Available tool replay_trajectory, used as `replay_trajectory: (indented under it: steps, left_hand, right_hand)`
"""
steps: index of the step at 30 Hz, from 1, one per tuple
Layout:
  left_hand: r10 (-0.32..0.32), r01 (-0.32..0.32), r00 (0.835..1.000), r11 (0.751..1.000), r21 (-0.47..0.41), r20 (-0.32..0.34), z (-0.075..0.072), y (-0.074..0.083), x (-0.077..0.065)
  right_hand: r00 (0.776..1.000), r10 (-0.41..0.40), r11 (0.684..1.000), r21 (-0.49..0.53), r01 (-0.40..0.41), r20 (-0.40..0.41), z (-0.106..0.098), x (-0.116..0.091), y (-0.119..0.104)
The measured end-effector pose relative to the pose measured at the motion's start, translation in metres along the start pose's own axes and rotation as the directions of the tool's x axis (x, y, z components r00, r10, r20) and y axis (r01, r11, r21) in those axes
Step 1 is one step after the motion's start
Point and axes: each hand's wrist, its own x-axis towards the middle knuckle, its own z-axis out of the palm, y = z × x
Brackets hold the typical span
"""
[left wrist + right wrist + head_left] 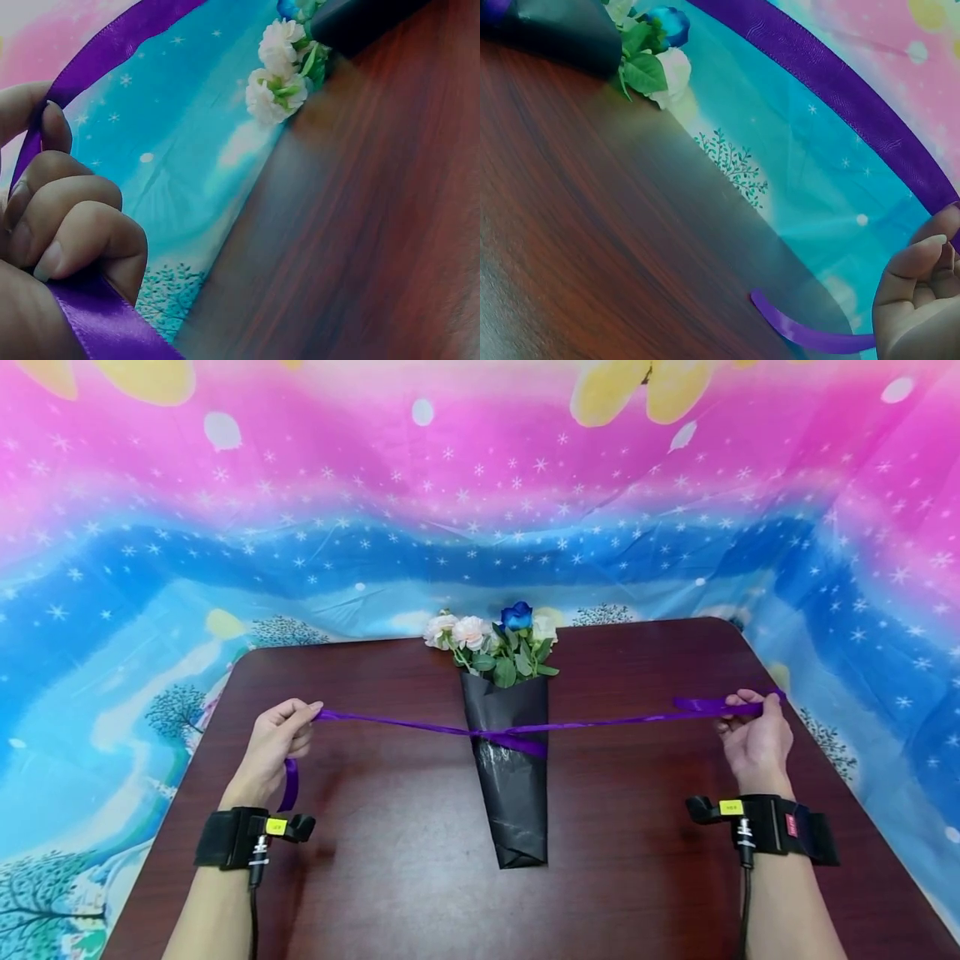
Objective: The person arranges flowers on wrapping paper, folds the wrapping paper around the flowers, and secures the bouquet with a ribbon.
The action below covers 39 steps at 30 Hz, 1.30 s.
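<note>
A bouquet in black wrapping paper (513,802) lies on the table, its pale pink, white and blue flowers (471,632) toward the back. Purple ribbon (405,724) crosses the wrapping at mid-height and stretches out to both sides. My left hand (279,739) pinches it between thumb and forefinger at the left; in the left wrist view the other fingers curl over a trailing part of the ribbon (112,315). At the right, my right hand (756,739) holds the other side, with a loose ribbon end (810,337) hanging from it in the right wrist view.
The dark reddish-brown table (390,893) has rounded back corners. Behind it and at both sides hangs a pink and blue printed cloth (450,543). Black straps with small cameras and cables sit on both wrists, including the left strap (232,837).
</note>
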Motion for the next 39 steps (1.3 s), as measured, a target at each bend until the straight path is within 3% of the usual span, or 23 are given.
replay_trajectory:
  steps: [5,18,24,30,39]
  left_hand:
    - [0.008,-0.008,1.0,1.0,0.015,-0.013,-0.002,0.005,0.0]
    - [0.018,-0.018,1.0,1.0,0.008,0.001,-0.014,0.0,-0.006]
    - [0.022,-0.022,1.0,1.0,-0.002,0.007,-0.019,-0.004,-0.008]
    - [0.009,-0.009,1.0,1.0,0.006,-0.001,-0.034,-0.009,-0.011]
    - [-0.011,0.009,0.999,0.999,0.038,0.031,-0.044,-0.015,-0.012]
  right_hand:
    - [1.0,0.004,0.999,0.036,-0.003,-0.02,-0.006,0.002,-0.006]
    - [1.0,0.01,0.997,0.08,-0.01,-0.006,-0.028,0.002,-0.019]
    - [0.999,-0.008,0.998,0.055,0.011,-0.037,-0.035,-0.001,-0.023]
    - [0.997,-0.018,0.997,0.069,0.023,-0.079,-0.041,-0.005,-0.028]
    - [0.99,-0.037,0.999,-0.028,0.033,-0.139,-0.048,-0.005,-0.038]
